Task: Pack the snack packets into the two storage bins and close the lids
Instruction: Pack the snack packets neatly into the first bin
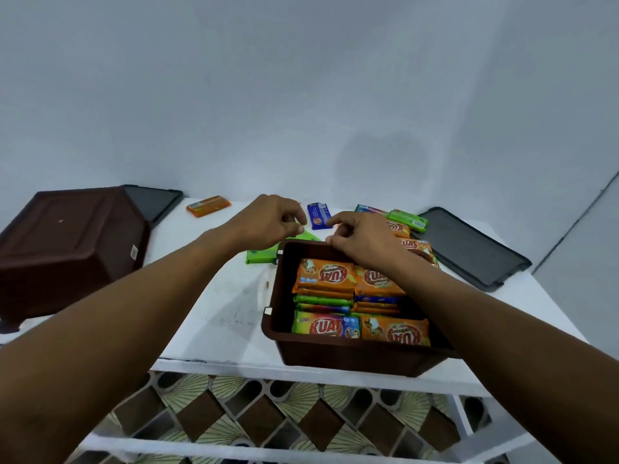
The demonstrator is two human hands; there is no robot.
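A brown storage bin (278, 296) stands open at the table's front right, filled with several orange and green snack packets (324, 275). My left hand (268, 217) pinches a green packet (307, 234) just behind the bin's far left corner. My right hand (360, 239) hovers over the bin's far rim with fingers curled; whether it holds anything is hidden. A second brown bin (70, 242) lies upside down at the left. Loose packets remain on the table: an orange one (208, 205), a blue one (318, 216), a green one (408, 220), another green one (261, 256).
One dark lid (469, 249) lies flat at the right, another dark lid (154, 202) behind the overturned bin. The white table (214, 316) ends close to me, with a patterned floor below. A pale wall backs the table.
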